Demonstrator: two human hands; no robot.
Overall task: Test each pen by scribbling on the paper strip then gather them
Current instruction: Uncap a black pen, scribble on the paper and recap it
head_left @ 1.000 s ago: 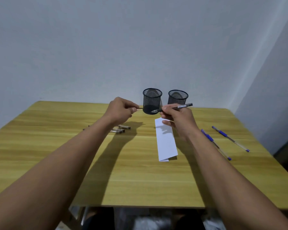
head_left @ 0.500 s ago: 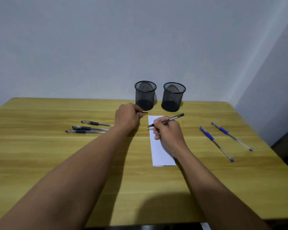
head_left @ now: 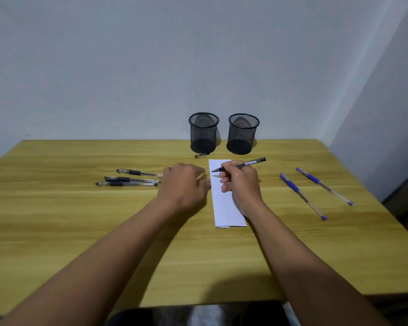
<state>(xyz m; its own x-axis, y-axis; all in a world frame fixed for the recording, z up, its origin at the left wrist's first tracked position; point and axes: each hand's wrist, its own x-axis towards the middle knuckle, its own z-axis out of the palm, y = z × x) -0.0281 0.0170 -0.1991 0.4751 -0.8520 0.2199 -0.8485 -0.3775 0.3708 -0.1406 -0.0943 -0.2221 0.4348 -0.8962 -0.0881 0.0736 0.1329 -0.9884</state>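
Pen [head_left: 238,165], uncapped and black, is pinched in the right hand [head_left: 242,182], its tip brought to the top of the paper strip [head_left: 224,208]. The left hand [head_left: 184,184], loosely curled and empty, is rested at the strip's edge. Unpinned, the strip could be dragged sideways across the surface [head_left: 80,220] by the scribble.

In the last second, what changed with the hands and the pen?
The right hand brought the uncapped black pen down to the paper strip. The left hand let go of the cap, now lying by the left cup. Other pens unmoved.
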